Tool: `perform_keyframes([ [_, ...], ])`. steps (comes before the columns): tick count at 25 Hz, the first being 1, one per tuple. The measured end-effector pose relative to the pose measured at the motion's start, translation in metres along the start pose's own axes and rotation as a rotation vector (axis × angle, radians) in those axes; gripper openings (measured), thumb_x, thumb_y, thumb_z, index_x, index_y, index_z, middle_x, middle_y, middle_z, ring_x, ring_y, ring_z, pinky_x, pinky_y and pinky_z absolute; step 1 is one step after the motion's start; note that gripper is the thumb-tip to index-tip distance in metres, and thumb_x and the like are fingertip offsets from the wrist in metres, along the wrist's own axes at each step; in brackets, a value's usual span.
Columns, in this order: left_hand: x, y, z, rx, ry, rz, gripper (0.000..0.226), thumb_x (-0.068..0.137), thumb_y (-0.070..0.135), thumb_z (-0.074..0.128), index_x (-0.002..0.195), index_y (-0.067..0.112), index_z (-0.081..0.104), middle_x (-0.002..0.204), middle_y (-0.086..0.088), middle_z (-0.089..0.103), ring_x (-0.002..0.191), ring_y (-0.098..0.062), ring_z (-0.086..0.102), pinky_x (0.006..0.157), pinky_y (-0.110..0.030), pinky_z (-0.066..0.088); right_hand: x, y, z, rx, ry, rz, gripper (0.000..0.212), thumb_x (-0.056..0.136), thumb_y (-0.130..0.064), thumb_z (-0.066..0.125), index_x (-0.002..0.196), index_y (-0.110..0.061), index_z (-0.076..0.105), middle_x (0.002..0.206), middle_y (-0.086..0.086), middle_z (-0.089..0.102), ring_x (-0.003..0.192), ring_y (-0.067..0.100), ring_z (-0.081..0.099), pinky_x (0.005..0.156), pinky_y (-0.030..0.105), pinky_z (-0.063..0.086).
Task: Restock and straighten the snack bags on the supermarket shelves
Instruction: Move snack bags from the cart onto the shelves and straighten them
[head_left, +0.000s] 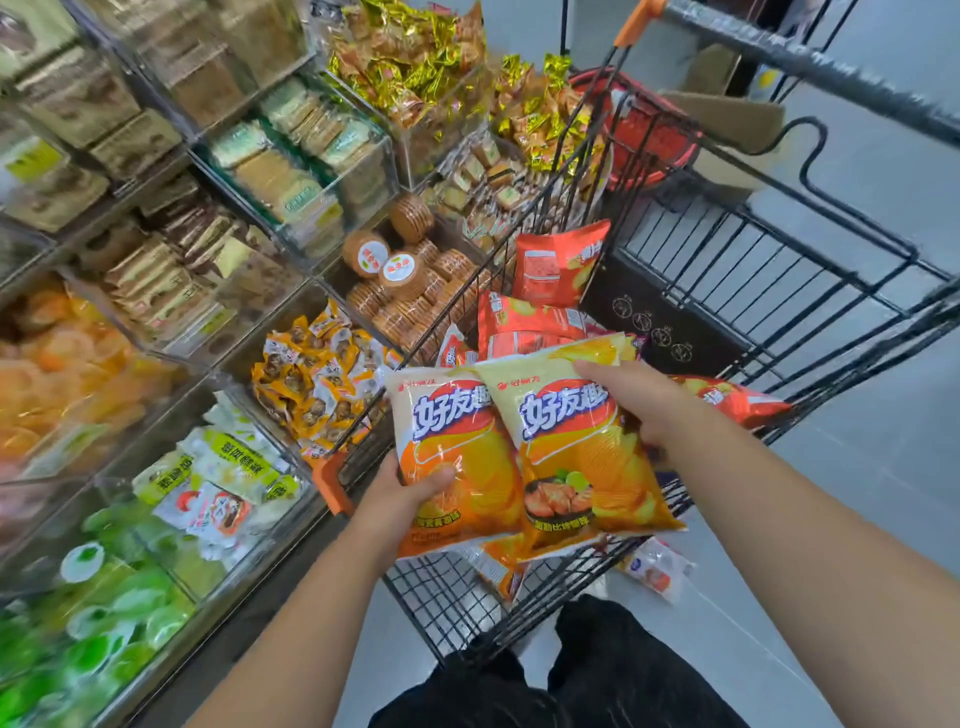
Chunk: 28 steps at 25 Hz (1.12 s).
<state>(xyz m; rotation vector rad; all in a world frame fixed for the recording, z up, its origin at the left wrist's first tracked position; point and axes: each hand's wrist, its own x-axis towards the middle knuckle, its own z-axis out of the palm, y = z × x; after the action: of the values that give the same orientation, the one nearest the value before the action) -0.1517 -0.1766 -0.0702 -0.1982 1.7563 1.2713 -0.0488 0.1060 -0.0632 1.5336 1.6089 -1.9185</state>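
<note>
Stock is only partly moved, I judge: two yellow chip bags hang above the cart (727, 270). The left bag (457, 452) is in the left hand (410, 488), its grip clamped on the lower edge. The right bag (576, 457) is pinched near its top corner by the right hand (639, 405). Red bags (556, 265) lie in the cart, so more shelving seems left. The shelf bins (208, 369) look crowded, and the cart stands tight beside them. Open floor (857, 467) lies right, where a small packet (657, 569) has dropped.
</note>
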Motion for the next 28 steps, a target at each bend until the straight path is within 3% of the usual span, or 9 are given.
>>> perform_keyframes([
  [3,-0.004,-0.004,-0.011,0.084,-0.072,-0.015,0.077,0.051,0.043,0.091,0.118,0.035,0.054,0.108,0.0,0.074,0.098,-0.028,0.071,0.092,-0.054,0.053,-0.01,0.036,0.01,0.179,0.065,0.095,0.081,0.067,-0.072,0.065,0.126,-0.016,0.058,0.121,0.01,0.066,0.108,0.032,0.063,0.098,0.057,0.046],
  [6,-0.005,-0.009,-0.025,0.15,-0.131,-0.011,0.091,0.044,0.05,0.094,0.124,0.035,0.052,0.11,0.001,0.073,0.098,-0.028,0.071,0.091,-0.054,0.054,-0.038,0.06,0.023,0.24,-0.025,0.183,0.106,0.03,-0.084,0.074,0.115,-0.021,0.064,0.109,0.007,0.072,0.105,0.032,0.066,0.098,0.057,0.046],
  [8,-0.006,-0.009,-0.036,0.177,-0.176,-0.001,0.096,0.044,0.05,0.094,0.127,0.03,0.05,0.11,-0.001,0.072,0.097,-0.028,0.071,0.09,-0.054,0.054,-0.067,0.067,0.035,0.277,-0.099,0.154,0.087,0.046,-0.063,0.086,0.117,-0.017,0.065,0.106,0.01,0.074,0.103,0.032,0.068,0.097,0.056,0.048],
  [10,-0.008,-0.006,-0.043,0.216,-0.225,0.02,0.087,0.051,0.043,0.091,0.126,0.027,0.049,0.109,-0.003,0.071,0.095,-0.028,0.071,0.089,-0.052,0.055,-0.085,0.079,0.038,0.346,-0.101,0.091,0.057,0.073,-0.031,0.08,0.124,-0.012,0.061,0.108,0.013,0.072,0.103,0.033,0.068,0.095,0.053,0.051],
  [12,-0.007,-0.003,-0.044,0.247,-0.273,0.032,0.087,0.052,0.041,0.091,0.127,0.025,0.05,0.109,-0.004,0.072,0.094,-0.029,0.072,0.088,-0.052,0.056,-0.102,0.091,0.04,0.392,-0.086,0.079,0.045,0.081,-0.017,0.073,0.123,-0.009,0.06,0.11,0.015,0.071,0.104,0.034,0.068,0.094,0.052,0.051],
  [15,-0.011,-0.001,-0.031,0.261,-0.367,0.035,0.083,0.057,0.031,0.088,0.129,0.022,0.049,0.11,-0.008,0.072,0.092,-0.031,0.073,0.081,-0.049,0.059,-0.131,0.112,0.037,0.464,0.014,0.085,0.037,0.085,-0.022,0.071,0.116,-0.004,0.064,0.106,0.016,0.072,0.101,0.032,0.069,0.09,0.048,0.054],
  [20,-0.028,0.001,0.02,0.279,-0.538,0.034,0.072,0.064,0.023,0.085,0.128,0.018,0.051,0.111,-0.012,0.072,0.091,-0.033,0.073,0.069,-0.044,0.06,-0.179,0.156,0.013,0.517,0.382,0.033,0.035,0.086,-0.045,0.068,0.1,-0.013,0.068,0.09,0.009,0.075,0.082,0.026,0.072,0.082,0.046,0.057],
  [24,-0.06,-0.01,0.084,0.337,-0.681,0.059,0.068,0.062,0.02,0.086,0.122,0.019,0.055,0.108,-0.012,0.074,0.095,-0.035,0.071,0.076,-0.051,0.059,-0.228,0.207,-0.021,0.767,0.525,0.006,0.032,0.093,-0.041,0.059,0.102,-0.011,0.066,0.072,0.006,0.074,0.06,0.02,0.071,0.056,0.032,0.059],
  [28,-0.093,-0.032,0.148,0.446,-0.824,0.108,0.074,0.059,0.02,0.09,0.125,0.018,0.056,0.108,-0.012,0.074,0.096,-0.035,0.071,0.085,-0.055,0.056,-0.273,0.272,-0.054,0.906,0.708,0.032,0.046,0.09,-0.047,0.061,0.117,-0.009,0.062,0.096,0.014,0.074,0.082,0.03,0.072,0.076,0.043,0.059],
])
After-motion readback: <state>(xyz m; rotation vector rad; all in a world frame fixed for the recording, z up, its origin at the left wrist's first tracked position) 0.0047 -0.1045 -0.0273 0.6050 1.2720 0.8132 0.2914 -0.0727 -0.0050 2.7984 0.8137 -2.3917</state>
